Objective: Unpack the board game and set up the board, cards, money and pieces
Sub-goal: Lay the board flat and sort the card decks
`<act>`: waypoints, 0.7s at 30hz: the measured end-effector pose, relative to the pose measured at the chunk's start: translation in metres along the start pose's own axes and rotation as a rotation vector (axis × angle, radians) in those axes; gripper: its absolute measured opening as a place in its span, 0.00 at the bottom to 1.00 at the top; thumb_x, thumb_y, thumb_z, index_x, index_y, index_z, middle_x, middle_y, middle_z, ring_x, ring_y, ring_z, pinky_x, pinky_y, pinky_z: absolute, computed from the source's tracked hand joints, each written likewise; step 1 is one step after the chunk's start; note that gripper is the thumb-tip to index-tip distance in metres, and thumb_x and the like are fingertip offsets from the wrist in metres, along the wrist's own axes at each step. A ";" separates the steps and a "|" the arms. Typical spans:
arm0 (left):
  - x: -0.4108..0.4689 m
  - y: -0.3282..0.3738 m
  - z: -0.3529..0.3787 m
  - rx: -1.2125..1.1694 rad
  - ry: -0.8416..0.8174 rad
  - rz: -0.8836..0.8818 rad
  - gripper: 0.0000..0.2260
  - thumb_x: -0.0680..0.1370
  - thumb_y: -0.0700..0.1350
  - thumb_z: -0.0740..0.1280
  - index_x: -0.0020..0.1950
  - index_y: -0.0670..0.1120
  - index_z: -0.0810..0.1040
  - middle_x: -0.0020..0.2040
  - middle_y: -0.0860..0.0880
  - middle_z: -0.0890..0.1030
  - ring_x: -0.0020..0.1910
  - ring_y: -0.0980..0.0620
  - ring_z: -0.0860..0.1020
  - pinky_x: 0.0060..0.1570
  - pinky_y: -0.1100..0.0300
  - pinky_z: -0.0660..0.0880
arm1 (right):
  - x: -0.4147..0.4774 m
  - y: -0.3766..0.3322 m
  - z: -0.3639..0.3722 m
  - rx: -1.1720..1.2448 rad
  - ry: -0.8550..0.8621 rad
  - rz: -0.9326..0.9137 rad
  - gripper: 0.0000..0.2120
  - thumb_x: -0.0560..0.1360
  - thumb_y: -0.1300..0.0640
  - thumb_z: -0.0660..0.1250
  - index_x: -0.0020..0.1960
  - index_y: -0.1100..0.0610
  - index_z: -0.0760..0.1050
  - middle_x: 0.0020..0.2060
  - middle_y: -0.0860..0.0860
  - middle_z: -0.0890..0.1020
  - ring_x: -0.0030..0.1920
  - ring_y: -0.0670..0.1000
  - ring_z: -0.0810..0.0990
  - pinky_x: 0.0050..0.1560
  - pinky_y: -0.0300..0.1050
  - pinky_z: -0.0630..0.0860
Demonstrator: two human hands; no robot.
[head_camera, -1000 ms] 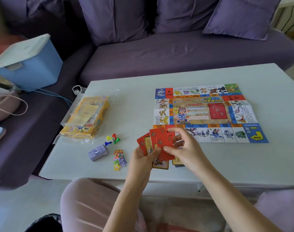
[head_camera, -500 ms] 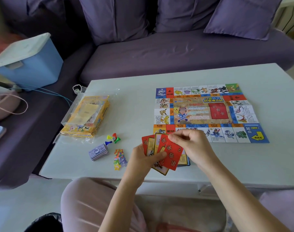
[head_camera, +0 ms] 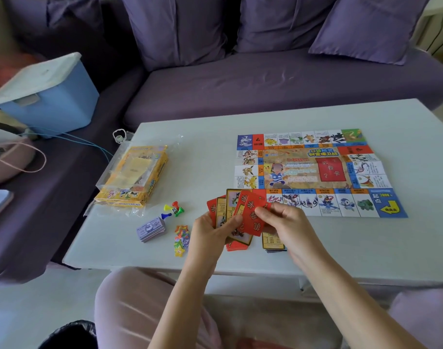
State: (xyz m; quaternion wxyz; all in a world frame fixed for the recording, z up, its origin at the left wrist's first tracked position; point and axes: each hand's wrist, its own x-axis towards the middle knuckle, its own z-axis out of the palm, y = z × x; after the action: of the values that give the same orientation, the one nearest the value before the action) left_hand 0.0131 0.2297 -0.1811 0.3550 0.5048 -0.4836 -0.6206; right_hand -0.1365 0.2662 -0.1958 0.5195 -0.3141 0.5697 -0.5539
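"Red-backed and gold-bordered playing cards (head_camera: 228,210): where do you have them?"

"I see them fanned in the left hand (head_camera: 212,230), which grips them above the near edge of the white rectangular table (head_camera: 366,248). The right hand (head_camera: 288,222) pinches one red card (head_camera: 253,217) at the front of the fan."

"And the rest of the set?"

"I see the colourful printed paper game board (head_camera: 313,172) lying flat just beyond the hands. Under them sit a small red pile (head_camera: 236,246) and a gold-bordered pile (head_camera: 273,241). To the left lie a purple stack of paper money (head_camera: 151,229), coloured plastic pawns (head_camera: 173,209), bright star-shaped tokens (head_camera: 181,238) and the yellow cardboard box (head_camera: 132,180) in clear wrap."
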 end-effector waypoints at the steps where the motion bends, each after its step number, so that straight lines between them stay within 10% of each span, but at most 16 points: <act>1: 0.001 0.001 0.000 0.002 -0.002 0.001 0.09 0.70 0.44 0.71 0.49 0.45 0.79 0.43 0.48 0.86 0.43 0.47 0.84 0.44 0.55 0.81 | 0.001 0.000 0.001 -0.012 0.013 -0.007 0.04 0.76 0.57 0.67 0.48 0.54 0.81 0.42 0.51 0.86 0.45 0.50 0.85 0.44 0.40 0.80; 8: -0.001 0.004 -0.007 -0.055 -0.007 -0.019 0.02 0.76 0.39 0.67 0.48 0.43 0.78 0.41 0.48 0.86 0.42 0.49 0.84 0.37 0.62 0.81 | 0.006 -0.010 -0.003 -0.115 0.076 -0.098 0.05 0.77 0.57 0.66 0.47 0.55 0.80 0.40 0.50 0.85 0.43 0.47 0.84 0.44 0.41 0.78; 12: -0.001 0.000 -0.005 0.009 -0.020 -0.030 0.05 0.73 0.41 0.70 0.49 0.45 0.78 0.43 0.48 0.86 0.43 0.48 0.84 0.43 0.57 0.81 | 0.003 -0.007 0.004 -0.234 0.064 -0.136 0.11 0.77 0.55 0.67 0.47 0.64 0.79 0.41 0.59 0.84 0.45 0.61 0.81 0.47 0.56 0.78; 21: -0.001 -0.001 -0.006 0.111 -0.040 -0.018 0.08 0.73 0.39 0.71 0.51 0.45 0.79 0.46 0.47 0.85 0.45 0.48 0.84 0.51 0.49 0.80 | 0.002 -0.003 0.007 0.001 0.128 -0.033 0.05 0.77 0.56 0.67 0.43 0.54 0.80 0.39 0.51 0.86 0.45 0.53 0.84 0.45 0.46 0.79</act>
State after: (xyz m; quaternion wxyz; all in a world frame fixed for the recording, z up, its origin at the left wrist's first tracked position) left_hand 0.0186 0.2292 -0.1817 0.3112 0.5157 -0.5195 -0.6061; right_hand -0.1311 0.2619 -0.1920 0.4732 -0.2870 0.5961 -0.5816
